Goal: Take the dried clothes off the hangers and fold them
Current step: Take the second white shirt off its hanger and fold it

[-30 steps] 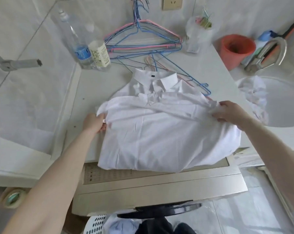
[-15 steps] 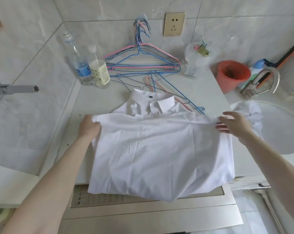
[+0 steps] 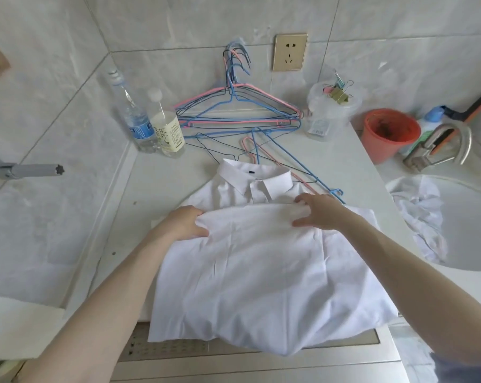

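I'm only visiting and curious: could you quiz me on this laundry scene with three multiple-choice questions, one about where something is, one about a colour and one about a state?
1. Where do the two bottles stand?
A) in the sink
B) at the back left corner of the counter
C) on the floor

2. What colour is the bucket?
A) blue
B) green
C) orange-red

3. How is the shirt?
A) lying on the counter, partly folded
B) hanging on a hanger
C) rolled into a ball

Answers:
1 B: they stand where the two walls meet.
2 C: its wall and rim are orange-red.
3 A: the left hand and the right hand grip its folded edge below the collar.
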